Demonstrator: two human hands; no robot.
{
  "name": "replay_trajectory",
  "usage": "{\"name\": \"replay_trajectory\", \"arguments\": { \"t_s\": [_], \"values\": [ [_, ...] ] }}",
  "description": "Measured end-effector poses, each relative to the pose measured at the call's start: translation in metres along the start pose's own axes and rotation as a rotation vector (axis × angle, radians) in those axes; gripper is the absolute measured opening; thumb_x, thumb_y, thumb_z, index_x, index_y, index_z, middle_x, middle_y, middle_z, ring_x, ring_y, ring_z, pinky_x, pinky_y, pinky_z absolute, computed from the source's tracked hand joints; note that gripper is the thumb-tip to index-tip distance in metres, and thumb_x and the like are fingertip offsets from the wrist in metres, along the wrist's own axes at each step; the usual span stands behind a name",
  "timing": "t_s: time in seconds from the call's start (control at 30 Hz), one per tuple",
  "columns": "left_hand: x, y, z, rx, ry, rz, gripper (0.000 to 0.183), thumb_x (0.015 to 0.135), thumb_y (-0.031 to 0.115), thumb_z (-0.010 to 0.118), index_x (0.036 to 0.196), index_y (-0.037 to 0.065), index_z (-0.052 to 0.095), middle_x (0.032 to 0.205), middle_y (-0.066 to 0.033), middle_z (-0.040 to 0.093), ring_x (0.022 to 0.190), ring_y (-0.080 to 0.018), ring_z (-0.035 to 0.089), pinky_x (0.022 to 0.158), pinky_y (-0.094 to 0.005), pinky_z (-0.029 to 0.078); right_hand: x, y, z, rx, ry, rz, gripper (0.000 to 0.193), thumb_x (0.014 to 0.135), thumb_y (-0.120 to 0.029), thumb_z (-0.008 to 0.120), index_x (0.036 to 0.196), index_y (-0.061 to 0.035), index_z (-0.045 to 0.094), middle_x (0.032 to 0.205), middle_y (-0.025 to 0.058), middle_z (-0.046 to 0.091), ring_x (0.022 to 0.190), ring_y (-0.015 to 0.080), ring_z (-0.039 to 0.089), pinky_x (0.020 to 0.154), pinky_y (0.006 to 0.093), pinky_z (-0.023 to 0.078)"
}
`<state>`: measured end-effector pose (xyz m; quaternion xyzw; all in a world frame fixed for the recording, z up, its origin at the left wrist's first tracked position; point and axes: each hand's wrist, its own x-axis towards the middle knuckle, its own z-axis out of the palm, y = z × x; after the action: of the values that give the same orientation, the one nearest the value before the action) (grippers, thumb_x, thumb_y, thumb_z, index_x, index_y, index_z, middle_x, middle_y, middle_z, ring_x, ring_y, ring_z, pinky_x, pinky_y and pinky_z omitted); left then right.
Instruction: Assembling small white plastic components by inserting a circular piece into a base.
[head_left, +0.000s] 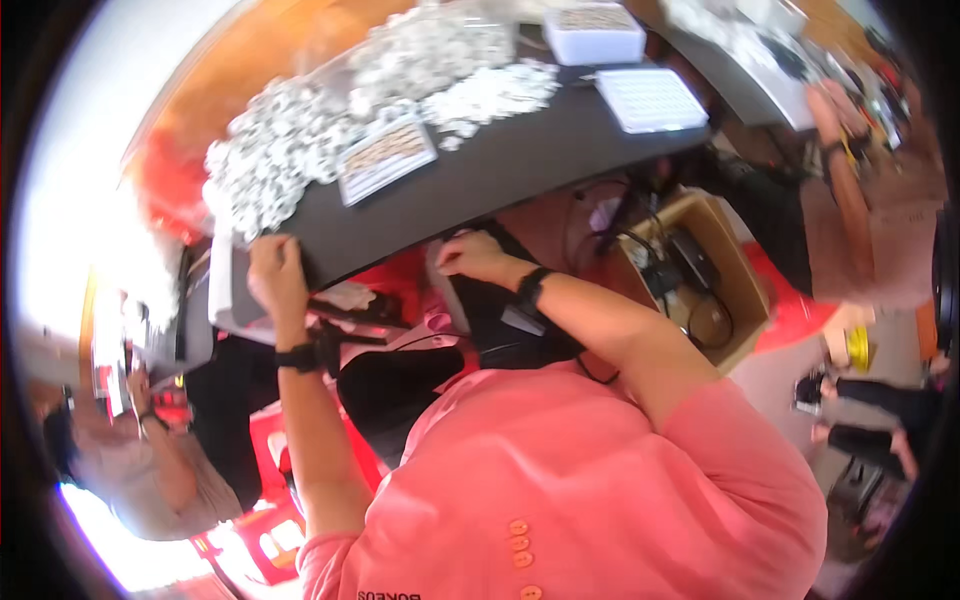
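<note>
My left hand [277, 272] is at the near left corner of the dark table [520, 155], its fingers curled at the edge beside a heap of small white parts [265, 165]. What it grips, if anything, is hidden. My right hand [474, 256] is just below the table's front edge, above my lap, with its fingers closed together. Something pale shows by its fingertips, too blurred to name. A shallow white tray [388, 158] filled with rows of small tan pieces lies on the table, away from both hands.
Flat white pieces [490, 100] spread beyond the tray. A second white tray [655, 100] and a white box [596, 42] sit farther right. Under the table, a cardboard box [745, 300] holds black adapters and cables. Other people work at left [160, 460] and right [860, 230].
</note>
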<state>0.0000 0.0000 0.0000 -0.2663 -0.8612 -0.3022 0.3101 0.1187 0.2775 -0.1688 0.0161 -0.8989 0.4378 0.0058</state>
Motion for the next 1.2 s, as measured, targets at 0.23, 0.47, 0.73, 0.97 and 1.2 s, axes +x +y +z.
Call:
{"name": "replay_trajectory", "arguments": {
  "t_s": [0.23,0.47,0.73,0.97,1.2],
  "values": [
    [0.019,0.002,-0.01,0.061,0.08,-0.006,0.005,0.084,0.011,0.067,0.083,0.006,0.066,0.087,-0.0103,0.064,0.078,-0.032,0.065,0.07,-0.0405,0.049,-0.02,-0.091,-0.026,0.09,-0.244,0.004,0.031,0.079,-0.031,0.076,0.104,-0.0134,0.074,0.099,0.0089,0.074,0.092,0.0258,0.07,0.085,0.0361,0.052],
    [0.011,-0.014,-0.02,0.136,0.129,-0.007,0.008,0.084,0.014,0.062,0.079,0.008,0.063,0.084,-0.0131,0.061,0.075,-0.0337,0.064,0.066,-0.0449,0.052,-0.034,-0.222,-0.088,-0.038,0.131,-0.753,0.009,0.08,-0.017,0.074,0.088,-0.0121,0.075,0.082,0.0054,0.072,0.076,0.0257,0.069,0.069,0.0381,0.052],
    [0.012,0.002,0.004,0.097,0.111,-0.09,0.009,0.077,0.01,0.058,0.076,0.002,0.062,0.083,-0.0177,0.061,0.077,-0.0371,0.063,0.069,-0.0471,0.052,0.003,-0.136,-0.126,0.42,0.488,-0.307,0.016,0.093,-0.005,0.066,0.106,0.0019,0.07,0.086,0.0055,0.068,0.076,0.0116,0.062,0.072,0.0232,0.05],
    [0.006,-0.002,0.002,0.038,0.185,-0.088,0.007,0.074,0.008,0.06,0.076,0.002,0.062,0.09,-0.0165,0.058,0.084,-0.0341,0.059,0.073,-0.0458,0.048,0.014,-0.128,-0.123,0.413,0.47,-0.237,0.016,0.096,-0.013,0.064,0.105,-0.0018,0.069,0.08,0.0008,0.065,0.066,0.0066,0.055,0.059,0.02,0.038],
    [0.012,-0.008,0.006,0.055,0.154,-0.111,0.01,0.074,0.01,0.062,0.078,0.001,0.065,0.093,-0.0166,0.058,0.085,-0.0332,0.06,0.074,-0.0449,0.049,0.025,-0.135,-0.124,0.346,0.423,-0.173,0.015,0.095,-0.017,0.066,0.103,-0.0041,0.069,0.079,-0.0016,0.063,0.066,0.0051,0.054,0.058,0.0195,0.036]
  ]
}}
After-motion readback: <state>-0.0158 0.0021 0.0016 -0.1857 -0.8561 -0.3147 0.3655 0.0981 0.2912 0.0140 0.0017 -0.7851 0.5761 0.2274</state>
